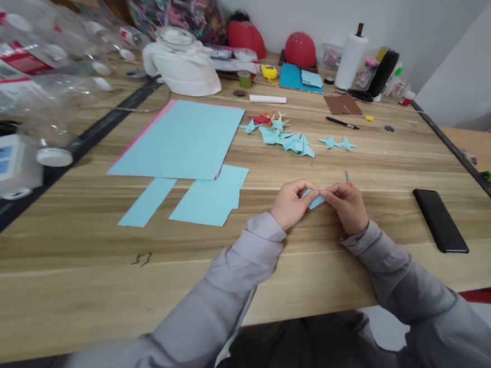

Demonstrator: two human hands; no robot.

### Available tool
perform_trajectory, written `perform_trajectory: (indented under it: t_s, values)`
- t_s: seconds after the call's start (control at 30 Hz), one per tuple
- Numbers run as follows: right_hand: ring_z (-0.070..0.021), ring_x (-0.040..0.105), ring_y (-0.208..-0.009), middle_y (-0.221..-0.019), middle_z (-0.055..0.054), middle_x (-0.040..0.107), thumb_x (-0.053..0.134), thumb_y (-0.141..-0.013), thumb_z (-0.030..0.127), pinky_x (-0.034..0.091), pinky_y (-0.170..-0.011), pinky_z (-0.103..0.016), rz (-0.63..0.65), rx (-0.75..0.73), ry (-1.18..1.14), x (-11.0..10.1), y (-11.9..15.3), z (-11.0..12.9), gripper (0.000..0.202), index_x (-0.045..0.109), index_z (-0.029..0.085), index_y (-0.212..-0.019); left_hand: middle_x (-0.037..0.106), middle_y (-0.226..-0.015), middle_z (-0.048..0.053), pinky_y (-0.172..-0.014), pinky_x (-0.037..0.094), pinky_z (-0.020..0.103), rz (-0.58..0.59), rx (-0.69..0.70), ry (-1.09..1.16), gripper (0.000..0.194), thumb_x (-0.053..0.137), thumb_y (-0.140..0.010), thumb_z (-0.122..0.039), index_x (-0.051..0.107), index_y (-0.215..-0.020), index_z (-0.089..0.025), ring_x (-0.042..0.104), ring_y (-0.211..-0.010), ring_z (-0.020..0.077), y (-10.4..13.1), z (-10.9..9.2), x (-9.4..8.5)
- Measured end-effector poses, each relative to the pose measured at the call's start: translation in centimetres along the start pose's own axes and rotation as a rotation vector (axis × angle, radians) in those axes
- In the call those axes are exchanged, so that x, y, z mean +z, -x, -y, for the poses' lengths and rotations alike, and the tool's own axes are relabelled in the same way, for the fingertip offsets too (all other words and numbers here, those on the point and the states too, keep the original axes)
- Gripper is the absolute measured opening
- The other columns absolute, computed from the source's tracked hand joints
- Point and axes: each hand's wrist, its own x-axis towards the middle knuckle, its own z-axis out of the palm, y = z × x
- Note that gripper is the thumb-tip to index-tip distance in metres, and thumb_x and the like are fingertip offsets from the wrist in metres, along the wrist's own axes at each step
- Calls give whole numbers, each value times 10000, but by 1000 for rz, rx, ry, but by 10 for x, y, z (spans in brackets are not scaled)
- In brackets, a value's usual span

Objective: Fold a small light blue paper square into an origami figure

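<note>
A small piece of light blue paper (316, 202) is pinched between my two hands, just above the wooden table. My left hand (293, 203) grips its left side with thumb and fingers. On the other side my right hand (347, 206) pinches the upper right edge, its fingers partly covering the paper. Behind the right hand lies a small tool with an orange end and a grey tip (347, 178), partly hidden. Farther back are several folded blue paper pieces (288, 140) in a cluster, and two blue folded shapes (338, 143) lie to their right.
Large blue sheets (183, 138) over pink ones lie left, with cut blue pieces (213, 196) and a strip (148, 202) before them. A black phone (440, 221) rests at right, a black pen (342, 123) behind. Plastic bottles (54, 155) crowd the far left.
</note>
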Motion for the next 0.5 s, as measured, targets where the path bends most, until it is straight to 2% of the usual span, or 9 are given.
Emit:
perform_trajectory:
  t_s: [0.2, 0.5]
  values:
    - [-114, 536, -509, -532, 10, 626, 772, -622, 504, 446, -534, -264, 24, -15, 30, 0, 0, -1, 354, 622, 186, -585, 549, -534, -18, -465, 325, 216, -2, 16, -16, 267, 677, -710, -407, 597, -652, -159, 454, -484, 92, 0, 0, 1]
    - [-100, 499, -481, -500, 30, 602, 801, -580, 485, 414, -504, -252, -83, -5, 53, 0, -1, 0, 369, 582, 192, -535, 510, -475, -40, -437, 343, 214, -140, -37, 90, 361, 799, -561, -403, 530, -544, -161, 443, -440, 79, -1, -3, 4]
